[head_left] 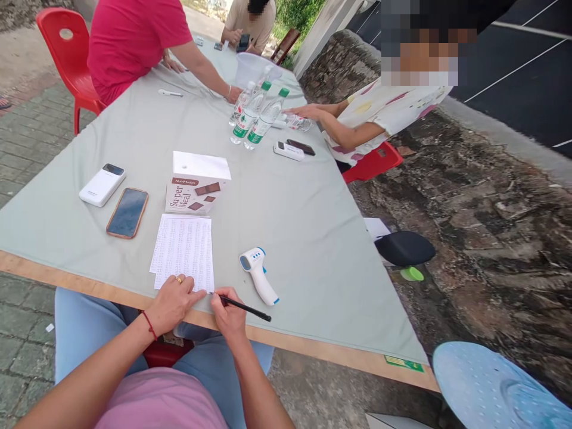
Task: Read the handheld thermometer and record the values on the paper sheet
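My left hand [175, 302] lies on the lower edge of some printed paper sheets [184, 247], its fingers stretched out over them and a ring on one finger. Between the fingers of my right hand [230, 316] is a black pen [250, 310], its tip end close to the lower right corner of the sheets. Directly behind the paper stands a white and brown box [199, 185] marked "Super Meal". A white and blue infrared thermometer [258, 275] lies to the right of the sheets. On the left are a phone [127, 213] and a white power bank [102, 185].
Several water bottles [254, 122] stand farther up the cloth-covered table [313, 238]. Another power bank [288, 151] and a dark phone [301, 146] lie near them. People sit or lean at the far left, far end and right side. A whitish basin [254, 67] stands at the back.
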`<state>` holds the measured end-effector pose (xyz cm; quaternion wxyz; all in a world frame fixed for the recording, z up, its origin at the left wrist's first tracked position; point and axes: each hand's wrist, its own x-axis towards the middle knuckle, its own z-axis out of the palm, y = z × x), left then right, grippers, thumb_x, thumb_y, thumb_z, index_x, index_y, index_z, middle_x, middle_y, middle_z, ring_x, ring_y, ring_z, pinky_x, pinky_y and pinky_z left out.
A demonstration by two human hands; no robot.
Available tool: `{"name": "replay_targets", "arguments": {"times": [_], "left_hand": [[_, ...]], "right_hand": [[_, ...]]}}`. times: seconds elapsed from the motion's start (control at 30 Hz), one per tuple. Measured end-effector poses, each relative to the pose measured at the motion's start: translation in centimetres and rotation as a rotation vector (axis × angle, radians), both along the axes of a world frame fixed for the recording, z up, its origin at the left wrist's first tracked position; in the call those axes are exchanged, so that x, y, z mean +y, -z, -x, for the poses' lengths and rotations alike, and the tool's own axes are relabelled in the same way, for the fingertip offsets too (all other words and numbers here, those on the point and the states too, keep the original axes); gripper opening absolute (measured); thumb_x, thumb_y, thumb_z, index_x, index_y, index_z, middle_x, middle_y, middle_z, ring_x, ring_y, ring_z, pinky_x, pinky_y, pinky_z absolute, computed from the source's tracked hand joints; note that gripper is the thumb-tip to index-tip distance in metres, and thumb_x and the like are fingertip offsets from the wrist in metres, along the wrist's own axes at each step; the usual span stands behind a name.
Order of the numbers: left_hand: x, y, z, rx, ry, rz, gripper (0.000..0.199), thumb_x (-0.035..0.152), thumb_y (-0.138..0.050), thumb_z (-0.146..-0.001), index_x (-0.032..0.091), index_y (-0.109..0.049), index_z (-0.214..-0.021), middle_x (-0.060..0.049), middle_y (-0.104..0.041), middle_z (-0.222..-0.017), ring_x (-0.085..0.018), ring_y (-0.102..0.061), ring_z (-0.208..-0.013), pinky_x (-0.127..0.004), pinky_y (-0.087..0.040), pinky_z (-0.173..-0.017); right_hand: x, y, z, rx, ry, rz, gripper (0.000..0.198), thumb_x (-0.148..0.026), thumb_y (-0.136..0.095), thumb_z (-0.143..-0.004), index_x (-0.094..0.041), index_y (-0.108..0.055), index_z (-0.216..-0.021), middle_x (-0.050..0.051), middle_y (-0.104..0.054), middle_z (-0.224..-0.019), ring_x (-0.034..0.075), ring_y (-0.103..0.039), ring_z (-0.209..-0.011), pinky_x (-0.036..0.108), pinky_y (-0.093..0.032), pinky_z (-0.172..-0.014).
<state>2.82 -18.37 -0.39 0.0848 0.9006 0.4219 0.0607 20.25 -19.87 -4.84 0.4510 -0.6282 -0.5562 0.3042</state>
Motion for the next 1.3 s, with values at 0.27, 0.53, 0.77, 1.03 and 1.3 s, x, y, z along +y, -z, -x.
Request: {"name": "replay_targets", "arguments": {"times": [0.27, 0.53, 0.77, 1.03, 1.3], "left_hand": [[0.1, -0.1, 0.0, 0.013, 0.005, -0.002, 0.028, 0.016, -0.040, -0.096, 0.026, -0.056, -0.118, -0.006, -0.051, -0.089, -0.021, -0.045, -0.079, -0.034, -0.033, -0.068], [0.1, 0.0, 0.0, -0.001, 0.004, 0.007, 0.029, 0.015, -0.044, -0.094, 0.026, -0.056, -0.118, -0.006, -0.050, -0.089, -0.021, -0.046, -0.080, -0.034, -0.034, -0.069], [0.1, 0.0, 0.0, 0.002, -0.004, 0.008, 0.027, 0.014, -0.043, -0.094, 0.025, -0.057, -0.114, -0.006, -0.050, -0.088, -0.020, -0.045, -0.078, -0.034, -0.034, -0.068], [-0.1, 0.3, -0.1, -0.018, -0.002, -0.009, 0.028, 0.015, -0.043, -0.094, 0.025, -0.057, -0.116, -0.006, -0.052, -0.088, -0.021, -0.047, -0.079, -0.034, -0.038, -0.069], [3.9, 0.0, 3.8, -0.456, -0.256, 0.006, 0.033, 0.024, -0.040, -0.096, 0.019, -0.049, -0.127, -0.008, -0.057, -0.103, -0.019, -0.054, -0.094, -0.036, -0.047, -0.086]], "right_hand": [[-0.1, -0.2, 0.0, 0.055, 0.060, 0.028, 0.015, -0.035, -0.053, -0.074, -0.022, -0.055, -0.067, -0.004, -0.055, -0.054, 0.015, -0.049, -0.053, 0.028, -0.043, -0.053], [0.0, 0.0, 0.0, 0.033, 0.037, 0.029, 0.015, -0.033, -0.052, -0.075, -0.022, -0.055, -0.066, -0.003, -0.056, -0.056, 0.014, -0.050, -0.054, 0.027, -0.043, -0.055], [0.0, 0.1, -0.1, 0.015, 0.020, 0.015, 0.015, -0.033, -0.052, -0.076, -0.021, -0.056, -0.067, -0.004, -0.056, -0.056, 0.014, -0.050, -0.053, 0.027, -0.042, -0.055], [-0.1, 0.2, -0.1, 0.061, 0.091, 0.000, 0.017, -0.035, -0.054, -0.076, -0.021, -0.055, -0.067, -0.003, -0.055, -0.057, 0.014, -0.049, -0.054, 0.027, -0.043, -0.054], [0.4, 0.5, 0.0, 0.173, 0.187, -0.001, 0.035, -0.050, -0.050, -0.086, -0.019, -0.064, -0.095, 0.003, -0.065, -0.073, 0.019, -0.059, -0.068, 0.032, -0.048, -0.067]]}}
